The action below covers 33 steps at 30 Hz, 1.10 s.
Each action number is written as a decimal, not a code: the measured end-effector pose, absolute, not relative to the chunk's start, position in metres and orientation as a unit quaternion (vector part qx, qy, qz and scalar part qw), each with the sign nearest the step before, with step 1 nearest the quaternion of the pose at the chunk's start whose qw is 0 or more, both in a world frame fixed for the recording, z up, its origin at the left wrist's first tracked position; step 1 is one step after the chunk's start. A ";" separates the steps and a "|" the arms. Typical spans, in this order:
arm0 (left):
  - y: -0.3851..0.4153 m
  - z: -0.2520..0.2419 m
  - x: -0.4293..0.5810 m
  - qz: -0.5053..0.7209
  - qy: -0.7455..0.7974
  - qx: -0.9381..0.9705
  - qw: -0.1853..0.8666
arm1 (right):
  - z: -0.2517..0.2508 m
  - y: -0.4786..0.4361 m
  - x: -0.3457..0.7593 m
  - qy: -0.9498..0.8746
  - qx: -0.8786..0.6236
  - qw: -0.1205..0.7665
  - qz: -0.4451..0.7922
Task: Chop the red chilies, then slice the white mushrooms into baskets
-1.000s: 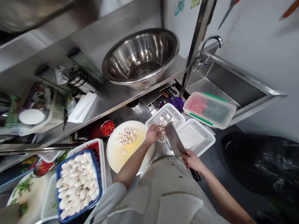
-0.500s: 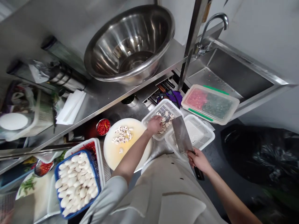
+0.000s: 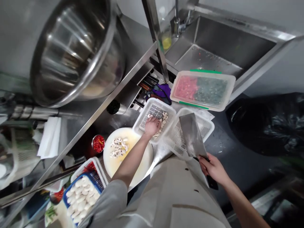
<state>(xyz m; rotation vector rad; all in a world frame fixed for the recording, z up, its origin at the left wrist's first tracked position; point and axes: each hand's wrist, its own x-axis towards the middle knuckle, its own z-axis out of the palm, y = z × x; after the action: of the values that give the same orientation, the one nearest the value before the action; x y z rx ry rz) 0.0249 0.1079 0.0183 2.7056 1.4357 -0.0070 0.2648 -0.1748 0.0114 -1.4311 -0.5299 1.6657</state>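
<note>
My left hand [image 3: 152, 126] reaches down into a white perforated basket [image 3: 140, 122], its fingers curled closed onto mushroom slices [image 3: 163, 118] lying there. The undersides of the fingers are hidden. A cleaver [image 3: 193, 134] is gripped by its black handle in my right hand [image 3: 213, 167]. Its wide blade hangs over a second white basket [image 3: 206, 126], to the right of the first. More sliced mushrooms [image 3: 118, 147] lie on the round cutting board [image 3: 140, 158] beneath my left forearm. Whole white mushrooms [image 3: 82, 199] fill a blue basket [image 3: 66, 204] at lower left.
A lidded container [image 3: 201, 90] with red and dark green contents stands near the sink [image 3: 232, 38]. The large steel bowl [image 3: 99, 72] rests on the shelf [image 3: 95, 122] above the counter. Chopped red chillies [image 3: 98, 143] are beside the board. A black plastic bag [image 3: 268, 123] is at right.
My view has shifted and turned. My left hand has moved deeper into the slices in the basket. My right hand still holds the cleaver over the second basket.
</note>
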 end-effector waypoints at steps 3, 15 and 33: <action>0.112 0.018 0.027 0.021 0.480 0.877 0.031 | 0.004 -0.176 0.269 -0.194 -0.564 0.437 0.674; 0.088 0.035 0.006 0.176 0.525 0.833 0.006 | -0.018 -0.173 0.286 -0.178 -0.542 0.428 0.701; -0.009 0.034 -0.260 0.209 0.675 0.706 0.042 | 0.032 -0.060 0.132 -0.610 -0.465 0.199 0.610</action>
<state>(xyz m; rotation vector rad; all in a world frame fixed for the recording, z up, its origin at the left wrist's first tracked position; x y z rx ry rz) -0.2597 -0.0092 0.0341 2.1619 2.0661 0.6384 0.1316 -0.0603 0.0322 -1.2997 -1.7062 1.7074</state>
